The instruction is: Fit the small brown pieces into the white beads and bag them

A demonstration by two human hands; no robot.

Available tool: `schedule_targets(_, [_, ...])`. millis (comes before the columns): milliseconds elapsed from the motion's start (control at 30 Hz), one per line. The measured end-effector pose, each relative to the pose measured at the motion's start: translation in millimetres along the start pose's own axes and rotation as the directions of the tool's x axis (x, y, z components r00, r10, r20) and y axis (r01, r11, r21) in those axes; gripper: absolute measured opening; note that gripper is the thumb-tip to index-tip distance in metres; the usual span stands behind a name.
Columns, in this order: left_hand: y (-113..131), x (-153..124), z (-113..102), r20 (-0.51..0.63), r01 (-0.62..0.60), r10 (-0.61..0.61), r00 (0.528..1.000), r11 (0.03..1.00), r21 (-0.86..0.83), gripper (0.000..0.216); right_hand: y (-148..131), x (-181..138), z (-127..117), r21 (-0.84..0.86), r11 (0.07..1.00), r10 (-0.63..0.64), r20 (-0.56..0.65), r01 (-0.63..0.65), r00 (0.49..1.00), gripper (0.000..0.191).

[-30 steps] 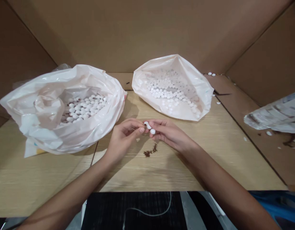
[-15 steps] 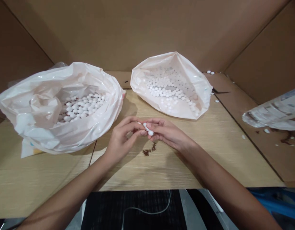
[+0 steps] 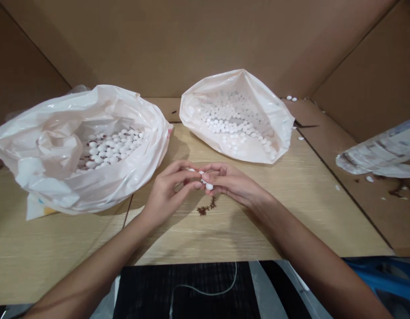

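My left hand and my right hand meet above the table, fingertips close together. Between them are several small white egg-shaped beads; thumbs and fingers of both hands pinch them, and the fingers partly cover them. Just below, on the wood, lies a little pile of brown star-shaped pieces. To the left, an open white plastic bag contains many such white beads with brown bits among them. Behind my right hand, a second open white bag holds plain white beads.
Cardboard walls enclose the back and sides of the wooden table. A clear plastic-wrapped roll or bottle-like item lies at the right. A dark thin blade-like object and loose white beads lie at back right.
Both hands stay in nearly the same place, with the fingers shifting slightly around the white beads. The view has moved a little; the bags and brown pile look unchanged.
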State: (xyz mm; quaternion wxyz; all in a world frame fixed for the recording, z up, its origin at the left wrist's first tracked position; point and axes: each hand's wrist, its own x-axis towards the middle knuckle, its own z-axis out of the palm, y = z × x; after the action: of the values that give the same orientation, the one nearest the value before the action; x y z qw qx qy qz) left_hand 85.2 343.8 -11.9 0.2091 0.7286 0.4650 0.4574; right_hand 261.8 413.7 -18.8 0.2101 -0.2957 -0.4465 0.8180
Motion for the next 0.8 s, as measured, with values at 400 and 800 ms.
schedule_targets(400, [1.2,1.4,-3.4,0.032,-0.105,0.103,0.994,0.994,0.036,0.013,-0.1,-1.3,-2.9,0.008,0.999,0.035,0.106,-0.036,0.994,0.024])
schedule_targets(800, [1.8,-0.3,-2.5,0.029,-0.073,0.073,0.997,0.997,-0.014,0.010,-1.2,-1.9,-0.7,0.023,0.998,0.052,0.161,-0.056,0.986,0.028])
